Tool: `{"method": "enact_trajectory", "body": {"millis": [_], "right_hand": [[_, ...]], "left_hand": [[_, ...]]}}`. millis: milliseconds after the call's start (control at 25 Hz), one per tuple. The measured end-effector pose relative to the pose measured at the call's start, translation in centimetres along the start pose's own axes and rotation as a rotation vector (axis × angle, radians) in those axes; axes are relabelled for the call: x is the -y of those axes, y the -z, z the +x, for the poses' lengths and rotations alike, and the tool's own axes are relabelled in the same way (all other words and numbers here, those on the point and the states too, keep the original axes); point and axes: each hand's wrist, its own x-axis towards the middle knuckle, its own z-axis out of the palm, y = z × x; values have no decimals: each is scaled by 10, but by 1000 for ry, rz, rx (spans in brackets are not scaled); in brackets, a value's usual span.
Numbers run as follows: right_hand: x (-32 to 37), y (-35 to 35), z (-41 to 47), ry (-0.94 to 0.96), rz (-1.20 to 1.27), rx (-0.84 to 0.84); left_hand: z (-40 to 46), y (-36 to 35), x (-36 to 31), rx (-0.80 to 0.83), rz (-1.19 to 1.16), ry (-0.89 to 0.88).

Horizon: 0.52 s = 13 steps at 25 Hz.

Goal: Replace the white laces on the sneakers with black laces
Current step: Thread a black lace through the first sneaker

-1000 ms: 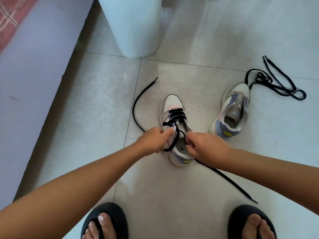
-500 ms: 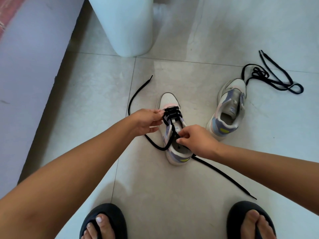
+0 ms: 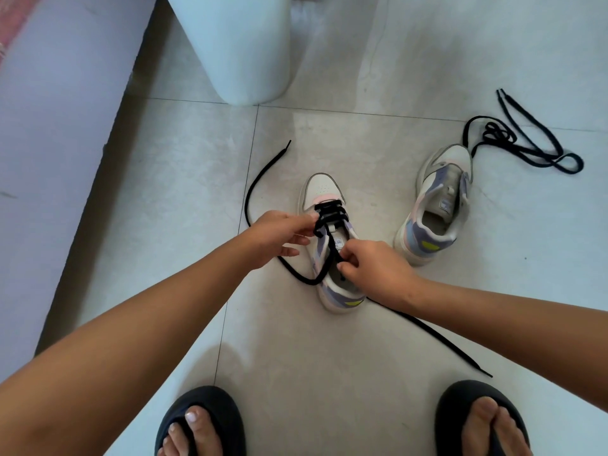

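Since a second ago the left hand has shifted from the sneaker's collar up to the lower lace rows; since half a second ago, little change. Left fingers pinch the black lace at the crossed rows on the near sneaker, which stands upright on the tiled floor. Right hand sits just behind, over the shoe's opening, fingers clenched on a strand of the same lace. One loose end curves away beyond the left fingers; the other trails out past the right wrist toward a black sandal. Second sneaker, unlaced, stands well right of the right fingers, a spare black lace bundled beyond its toe. White bin far ahead of both hands.
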Motion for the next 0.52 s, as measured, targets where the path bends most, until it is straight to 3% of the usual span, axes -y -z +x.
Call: {"method": "enact_trajectory", "body": {"millis": [160, 320, 400, 520], "right_hand": [[-2, -2, 1, 2, -4, 7], [-4, -1, 2, 1, 25, -7], [-5, 0, 4, -2, 44, -21], [-6, -1, 3, 0, 68, -26]], "left_hand": [[-3, -2, -12, -42, 150, -102], [-2, -10, -8, -435, 722, -268], [-1, -14, -4, -449, 619, -250], [0, -10, -4, -376, 296, -40]]}}
